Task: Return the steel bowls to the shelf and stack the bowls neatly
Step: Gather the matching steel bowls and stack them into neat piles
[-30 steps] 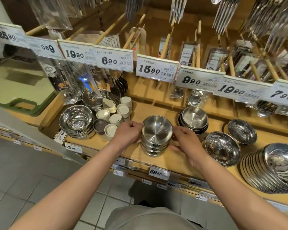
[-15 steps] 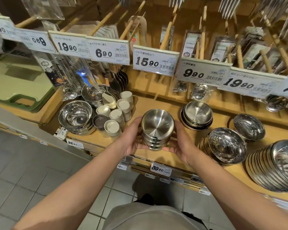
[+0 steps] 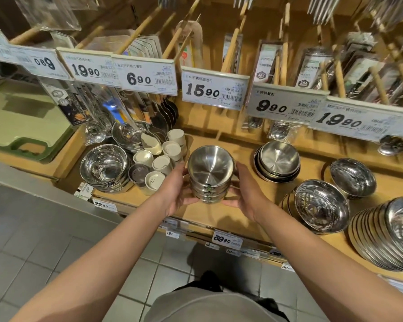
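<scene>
A nested stack of small brushed steel bowls (image 3: 210,169) is held between both my hands above the wooden shelf (image 3: 233,214). My left hand (image 3: 177,189) grips the stack's left side, thumb under its base. My right hand (image 3: 244,190) grips the right side, fingers curled behind the rim. The stack seems lifted slightly off the shelf board. A second stack of similar bowls (image 3: 277,160) stands on the shelf to the right.
Larger shiny bowls (image 3: 104,167) sit at left, beside white and grey shaker cups (image 3: 159,163). Tilted steel bowls (image 3: 321,205), (image 3: 353,176) and a row of plates (image 3: 386,231) lie at right. Price tags (image 3: 213,90) and hanging utensils overhang the shelf.
My hands went from resting at the stack's rim to gripping its sides lower down, and the stack has come up and toward me from the shelf.
</scene>
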